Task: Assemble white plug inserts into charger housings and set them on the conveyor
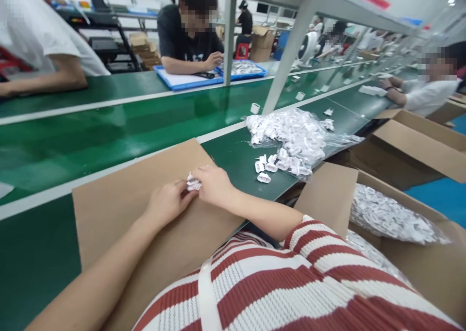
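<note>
Small white plastic parts [193, 182] are pinched between my two hands, above a flat sheet of brown cardboard [124, 209]. My left hand [168, 200] grips them from the left with thumb and fingers. From the right, my right hand [215, 185] closes on them, its fingers covering part of them. How many pieces are held cannot be made out. Right of my hands, a heap of similar white plastic parts [291, 132] spills from a clear plastic bag, with several loose ones [264, 177] at its near edge.
A green conveyor belt [127, 122] runs across, carrying scattered white pieces. Metal posts [278, 74] rise behind the heap. An open carton [411, 268] at lower right holds bagged white parts. Opposite, a person in black [189, 40] works at a blue tray [251, 75]. Others sit along the line.
</note>
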Demonstrator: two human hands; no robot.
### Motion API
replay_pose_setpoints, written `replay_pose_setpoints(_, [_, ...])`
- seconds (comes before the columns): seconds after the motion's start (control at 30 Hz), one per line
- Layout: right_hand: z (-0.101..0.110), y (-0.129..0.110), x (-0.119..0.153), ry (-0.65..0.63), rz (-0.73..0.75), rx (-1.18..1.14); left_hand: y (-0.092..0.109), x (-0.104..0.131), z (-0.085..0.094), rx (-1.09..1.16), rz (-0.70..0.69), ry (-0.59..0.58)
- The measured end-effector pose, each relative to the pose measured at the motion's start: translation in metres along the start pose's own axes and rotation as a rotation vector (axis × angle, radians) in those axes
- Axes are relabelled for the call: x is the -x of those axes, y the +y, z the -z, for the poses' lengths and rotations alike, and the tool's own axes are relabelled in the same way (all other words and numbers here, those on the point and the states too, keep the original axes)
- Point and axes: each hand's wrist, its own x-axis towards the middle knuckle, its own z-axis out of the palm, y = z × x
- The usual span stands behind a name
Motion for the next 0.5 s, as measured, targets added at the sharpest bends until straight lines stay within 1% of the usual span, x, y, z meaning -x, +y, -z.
replay_pose_setpoints(0.07, [-0.001,0.002,0.003,0.014,0.01,-0.069,-0.001,-0.003,0.003,0.047,0.002,-0.01])
replay_pose_setpoints(0.13, [-0.002,0.011,0.014,0.081,0.054,-0.192,-0.002,-0.007,0.008,0.133,0.053,-0.06])
replay_pose_setpoints(0.17, [-0.001,0.019,0.023,0.141,0.075,-0.26,-0.003,-0.009,0.012,0.182,0.103,-0.093])
replay_pose_setpoints(0.23, [0.004,0.044,0.046,0.322,0.075,-0.34,-0.01,-0.016,0.022,0.256,0.257,-0.119])
replay_pose_setpoints(0.27, [0.009,0.06,0.061,0.444,0.016,-0.338,-0.017,-0.021,0.029,0.269,0.346,-0.1])
replay_pose_setpoints(0.3, [0.015,0.078,0.076,0.58,-0.1,-0.302,-0.027,-0.027,0.037,0.259,0.432,-0.059])
replay_pose_setpoints(0.33, [0.022,0.098,0.092,0.701,-0.249,-0.239,-0.04,-0.034,0.046,0.226,0.511,-0.008])
replay_pose_setpoints(0.37, [0.03,0.118,0.108,0.823,-0.439,-0.166,-0.056,-0.042,0.056,0.168,0.574,0.054])
replay_pose_setpoints(0.4, [0.037,0.138,0.124,0.919,-0.654,-0.098,-0.074,-0.051,0.066,0.084,0.632,0.104])
replay_pose_setpoints(0.43, [0.044,0.157,0.138,0.978,-0.858,-0.052,-0.094,-0.06,0.075,-0.004,0.685,0.146])
replay_pose_setpoints(0.47, [0.05,0.175,0.15,0.989,-0.995,-0.06,-0.115,-0.069,0.082,-0.084,0.716,0.182])
replay_pose_setpoints(0.5, [0.055,0.192,0.16,0.996,-1.075,-0.12,-0.134,-0.078,0.087,-0.162,0.744,0.197])
